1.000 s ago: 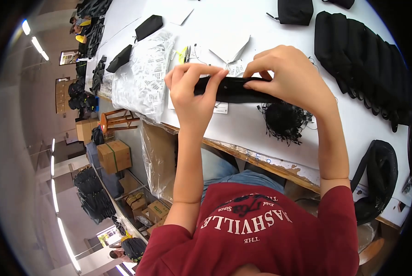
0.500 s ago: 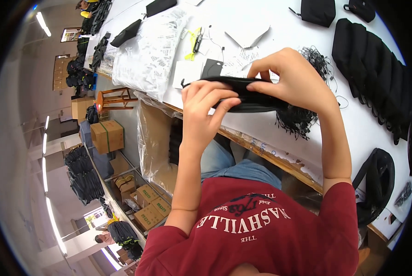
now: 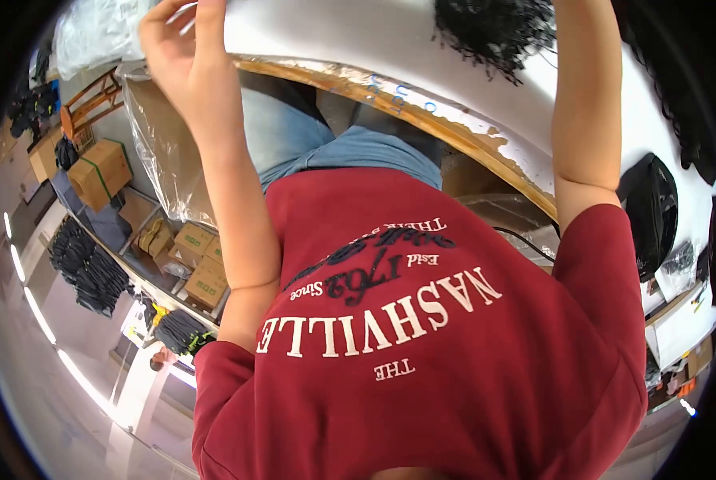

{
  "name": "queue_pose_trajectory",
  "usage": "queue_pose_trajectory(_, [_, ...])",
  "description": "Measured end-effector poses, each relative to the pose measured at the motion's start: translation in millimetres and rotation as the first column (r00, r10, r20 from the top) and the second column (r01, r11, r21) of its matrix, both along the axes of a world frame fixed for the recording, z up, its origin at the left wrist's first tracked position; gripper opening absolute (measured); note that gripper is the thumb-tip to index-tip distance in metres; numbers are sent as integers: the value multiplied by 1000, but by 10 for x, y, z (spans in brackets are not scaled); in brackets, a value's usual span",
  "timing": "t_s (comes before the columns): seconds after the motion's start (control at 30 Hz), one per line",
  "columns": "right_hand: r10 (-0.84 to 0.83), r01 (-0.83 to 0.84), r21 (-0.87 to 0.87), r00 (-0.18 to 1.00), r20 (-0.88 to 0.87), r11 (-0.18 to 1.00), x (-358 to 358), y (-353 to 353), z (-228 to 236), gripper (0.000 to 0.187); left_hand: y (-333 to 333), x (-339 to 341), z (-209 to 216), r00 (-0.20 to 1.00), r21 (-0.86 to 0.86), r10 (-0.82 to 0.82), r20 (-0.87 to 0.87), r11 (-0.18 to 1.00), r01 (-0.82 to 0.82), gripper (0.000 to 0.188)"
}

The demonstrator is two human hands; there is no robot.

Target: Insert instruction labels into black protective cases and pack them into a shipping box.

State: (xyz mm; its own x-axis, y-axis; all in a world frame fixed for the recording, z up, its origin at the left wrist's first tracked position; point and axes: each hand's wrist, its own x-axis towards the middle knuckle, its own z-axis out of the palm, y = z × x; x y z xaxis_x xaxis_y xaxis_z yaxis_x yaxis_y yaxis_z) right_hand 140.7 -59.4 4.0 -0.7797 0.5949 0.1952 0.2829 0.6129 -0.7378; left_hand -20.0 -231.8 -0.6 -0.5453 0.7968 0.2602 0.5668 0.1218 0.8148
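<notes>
Two bare forearms (image 3: 588,104) are extended toward the upper edge of the view. The left hand (image 3: 186,60) is raised with fingers bent, its fingertips cropped, so whether anything is gripped cannot be told. The right hand is hidden beyond that edge, its state likewise unknown. A tangle of black cords (image 3: 494,30) is spread on the white worktable (image 3: 334,30), near the right forearm. Left of the left hand, a translucent plastic bag (image 3: 98,36) is seen.
</notes>
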Motion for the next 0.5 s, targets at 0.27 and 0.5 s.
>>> queue_pose_trajectory(0.27, [98, -43, -686, 994, 41, 726, -202, -455, 277, 30, -383, -433, -559, 87, 273, -281, 956, 958, 93, 41])
queue_pose_trajectory(0.5, [92, -328, -650, 925, -369, 685, -228, -739, -197, 40, -234, -66, -181, 382, 207, -126, 915, 962, -178, 42])
